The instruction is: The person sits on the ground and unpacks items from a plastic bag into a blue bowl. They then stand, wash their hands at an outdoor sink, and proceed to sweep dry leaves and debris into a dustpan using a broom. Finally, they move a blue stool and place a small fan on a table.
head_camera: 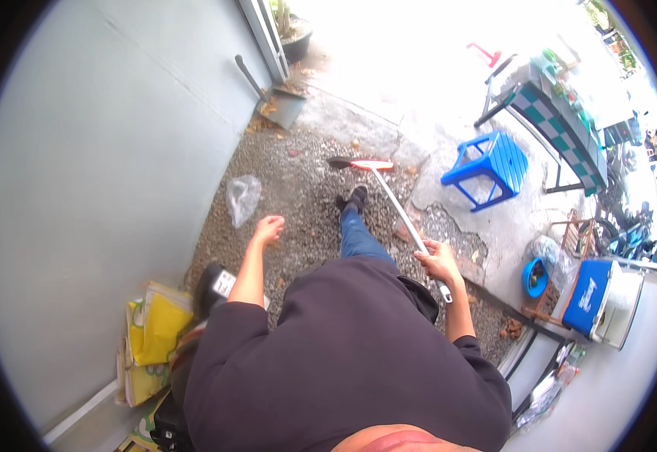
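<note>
My right hand [440,261] grips a broom [399,206] by its pale metal handle, close to the handle's end. The broom has a red-orange head with dark bristles, held low over the gravel ahead of my foot. To the left, my left hand [269,229] hangs with nothing in it, its fingers loosely curled. A clear plastic bag [243,199] lies on the gravel just beyond that hand. Against the grey wall, farther ahead, rests a dustpan [284,107] with dry leaves in and around it; its dark handle leans up along the wall.
A blue plastic stool [495,169] stands on cracked concrete at the right, near a table with a checkered edge [560,138]. Farther right are a blue basin [534,277] and a blue cooler box [588,296]. Yellow sacks [159,327] lean by the left wall [97,169].
</note>
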`<state>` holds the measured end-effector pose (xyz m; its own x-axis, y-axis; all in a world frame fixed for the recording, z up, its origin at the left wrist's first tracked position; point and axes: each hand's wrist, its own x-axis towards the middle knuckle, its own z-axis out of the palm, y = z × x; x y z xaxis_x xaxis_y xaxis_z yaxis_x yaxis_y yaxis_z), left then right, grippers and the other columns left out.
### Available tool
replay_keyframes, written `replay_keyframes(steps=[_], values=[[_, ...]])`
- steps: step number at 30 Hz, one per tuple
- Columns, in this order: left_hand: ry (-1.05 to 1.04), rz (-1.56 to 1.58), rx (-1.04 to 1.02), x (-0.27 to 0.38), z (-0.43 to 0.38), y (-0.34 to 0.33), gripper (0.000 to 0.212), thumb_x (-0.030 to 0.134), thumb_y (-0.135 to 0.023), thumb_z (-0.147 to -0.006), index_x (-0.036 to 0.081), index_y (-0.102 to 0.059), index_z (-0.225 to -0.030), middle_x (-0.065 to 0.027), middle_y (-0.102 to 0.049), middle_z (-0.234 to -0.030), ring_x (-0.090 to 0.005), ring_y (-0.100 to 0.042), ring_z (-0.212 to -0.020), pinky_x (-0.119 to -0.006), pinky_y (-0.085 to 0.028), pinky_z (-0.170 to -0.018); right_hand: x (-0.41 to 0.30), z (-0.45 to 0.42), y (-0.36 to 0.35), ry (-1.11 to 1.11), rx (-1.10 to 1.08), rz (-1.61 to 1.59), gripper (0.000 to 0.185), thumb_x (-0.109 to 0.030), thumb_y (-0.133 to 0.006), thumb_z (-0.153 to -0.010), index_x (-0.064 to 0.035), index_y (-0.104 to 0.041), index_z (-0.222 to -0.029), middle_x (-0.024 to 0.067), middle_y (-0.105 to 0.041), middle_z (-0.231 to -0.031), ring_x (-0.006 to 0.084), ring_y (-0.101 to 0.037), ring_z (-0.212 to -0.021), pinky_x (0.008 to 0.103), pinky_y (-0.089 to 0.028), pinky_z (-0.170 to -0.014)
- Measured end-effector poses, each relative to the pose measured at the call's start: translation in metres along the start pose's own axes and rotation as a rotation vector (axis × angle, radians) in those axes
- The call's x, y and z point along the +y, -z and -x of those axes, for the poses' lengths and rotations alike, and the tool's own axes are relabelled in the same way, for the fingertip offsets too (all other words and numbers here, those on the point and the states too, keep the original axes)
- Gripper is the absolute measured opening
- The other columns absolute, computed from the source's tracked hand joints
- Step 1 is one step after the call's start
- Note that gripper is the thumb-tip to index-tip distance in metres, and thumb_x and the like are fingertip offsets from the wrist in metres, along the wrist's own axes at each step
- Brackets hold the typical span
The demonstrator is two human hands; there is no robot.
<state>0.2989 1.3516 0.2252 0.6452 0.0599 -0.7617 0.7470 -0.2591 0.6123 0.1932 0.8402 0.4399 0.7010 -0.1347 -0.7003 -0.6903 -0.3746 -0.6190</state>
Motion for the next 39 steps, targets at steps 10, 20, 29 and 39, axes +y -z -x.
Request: replay_keyframes(steps=[10,20,29,39], values=[[0.223,-0.07,0.087,0.078,-0.082,0.051,0.033,0.031,-0.071,-0.094,0.013,-0.066,-0.122,-0.0017,-0.069,-0.103,-0.0162,-0.066,-0.089,-0.04,-0.055,-0.071,-0.196,-0.168,0.058,0.001,0.084,0.055,0.049,-0.028,-0.08,-0.086,-0.0027,-0.066,-0.125,0.0066,-0.069,-0.074,0.0126,-0.063,-0.056,0.031,-0.051,-0.05],[0.154,0.091,0.305,0.206,-0.263,0.155,0.047,0.03,-0.074,-0.092,0.011,-0.06,-0.133,-0.0068,-0.068,-0.12,-0.0236,-0.066,-0.104,-0.045,-0.055,-0.082,-0.286,-0.286,0.038,0.011,0.074,-0.04,0.059,-0.028,-0.073,-0.093,-0.0111,-0.052,-0.145,0.0042,-0.064,-0.074,0.0129,-0.06,-0.055,0.0328,-0.05,-0.049],[-0.577,-0.731,0.705,0.477,-0.449,0.241,0.073,0.032,-0.078,-0.085,0.011,-0.046,-0.148,-0.0216,-0.047,-0.148,-0.0373,-0.055,-0.127,-0.046,-0.046,-0.107,-0.374,-0.335,-0.028,-0.204,0.197,-0.177,0.057,-0.022,-0.071,-0.096,-0.0104,-0.05,-0.147,-0.0024,-0.053,-0.066,0.0074,-0.047,-0.048,0.0259,-0.037,-0.039],[-0.115,-0.93,0.218,0.515,-0.537,0.262,0.067,0.034,-0.083,-0.079,0.017,-0.059,-0.139,-0.0179,-0.062,-0.134,-0.0358,-0.058,-0.125,-0.043,-0.049,-0.104,-0.442,-0.325,-0.012,-0.349,0.167,-0.667,0.057,-0.021,-0.064,-0.1,-0.0115,-0.04,-0.151,0.0002,-0.053,-0.071,0.0067,-0.047,-0.047,0.0248,-0.041,-0.039]])
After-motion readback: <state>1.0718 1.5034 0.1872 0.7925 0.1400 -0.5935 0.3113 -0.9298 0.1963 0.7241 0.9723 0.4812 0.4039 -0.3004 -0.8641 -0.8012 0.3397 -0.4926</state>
